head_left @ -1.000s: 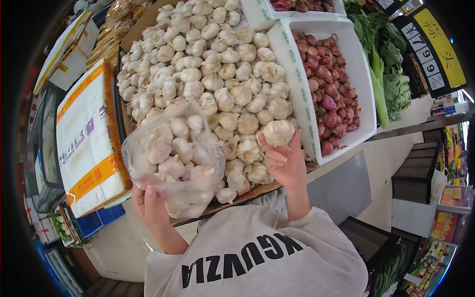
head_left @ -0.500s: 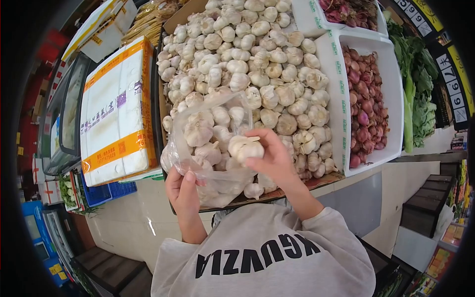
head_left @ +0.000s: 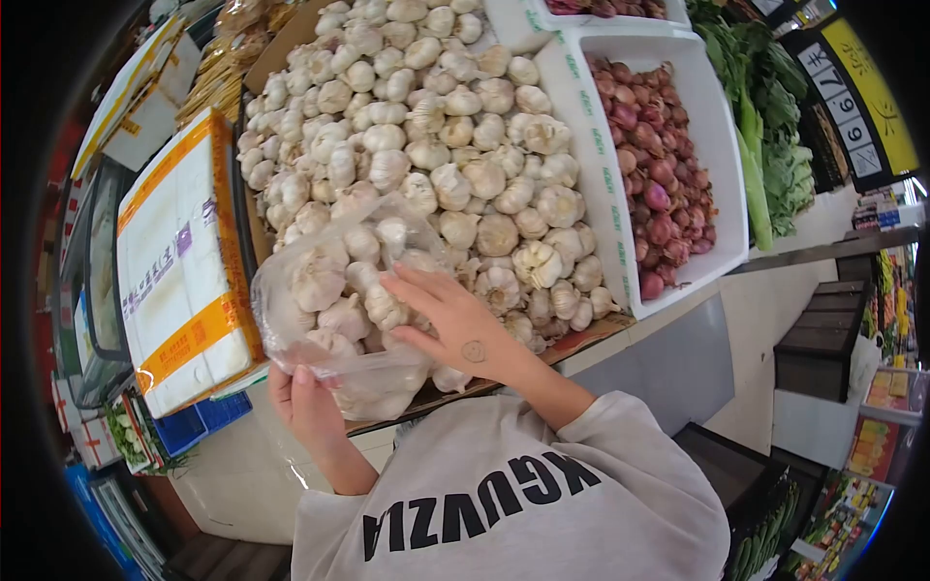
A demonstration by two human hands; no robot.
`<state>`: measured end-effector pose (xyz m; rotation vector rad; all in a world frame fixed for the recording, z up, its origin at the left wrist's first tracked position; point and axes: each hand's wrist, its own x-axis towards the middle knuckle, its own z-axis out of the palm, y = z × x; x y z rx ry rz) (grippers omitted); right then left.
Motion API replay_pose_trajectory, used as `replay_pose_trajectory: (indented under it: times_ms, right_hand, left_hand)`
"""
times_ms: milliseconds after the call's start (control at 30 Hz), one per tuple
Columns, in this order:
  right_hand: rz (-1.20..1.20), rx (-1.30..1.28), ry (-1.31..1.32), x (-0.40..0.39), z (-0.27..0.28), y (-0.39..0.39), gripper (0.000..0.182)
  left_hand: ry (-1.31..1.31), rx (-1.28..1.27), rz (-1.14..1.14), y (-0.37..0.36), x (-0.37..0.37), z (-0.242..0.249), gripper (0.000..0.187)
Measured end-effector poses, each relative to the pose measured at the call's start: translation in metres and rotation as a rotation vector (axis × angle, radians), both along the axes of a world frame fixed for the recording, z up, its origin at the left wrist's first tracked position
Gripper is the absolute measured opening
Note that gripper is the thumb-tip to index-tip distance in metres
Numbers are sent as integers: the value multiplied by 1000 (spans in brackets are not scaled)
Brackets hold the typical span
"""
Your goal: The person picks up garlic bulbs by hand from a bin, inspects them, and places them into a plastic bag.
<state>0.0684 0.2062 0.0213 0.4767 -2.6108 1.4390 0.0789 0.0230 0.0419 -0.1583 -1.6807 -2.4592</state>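
A clear plastic bag (head_left: 281, 315) with several garlic bulbs inside lies at the near left of a big heap of loose garlic (head_left: 387, 126). My left hand (head_left: 310, 412) pinches the bag's near rim between thumb and fingers. Over the bag's right side is my right hand (head_left: 455, 324), its fingers and thumb spread around a garlic bulb (head_left: 385, 307) at the mouth. Whether the fingertips still press on that bulb is hard to tell.
Right of the heap stands a white foam box (head_left: 591, 174) of red shallots (head_left: 659, 194), with leafy greens (head_left: 775, 145) beyond. A white foam box with orange tape (head_left: 165, 261) is at the left. Price signs (head_left: 857, 107) hang at upper right.
My right hand has moved left with the garlic bulb, over the bag, and its fingers have spread. The view has shifted, so the heap and boxes appear further left.
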Motion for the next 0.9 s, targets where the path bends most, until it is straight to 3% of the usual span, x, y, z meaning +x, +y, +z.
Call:
replay_pose_trajectory:
  times_ms: [133,333,500,633,700,800,900]
  right_hand:
    - [-18,37,26,4,0,4,47]
    - [-46,-17,60,5,-8,10,42]
    - [-70,-67,-1,8,-10,32,31]
    - [-511,-43,12,14,-23,84,23]
    - [-739,-113,-179,17,-35,112,27]
    - [-888,95,-72,21,-49,130,29]
    - [-825,63,-88,20,-54,126,31]
  left_hand:
    - [-87,17,123,3,2,1,18]
    - [-18,3,15,1,-1,2,17]
    - [-28,-31,58,6,1,6,17]
    - [-23,-26,29,3,2,4,18]
    - [-26,-26,37,4,2,4,18]
    - [-32,-35,52,6,1,5,17]
    - [-16,-43,34,6,-2,4,18]
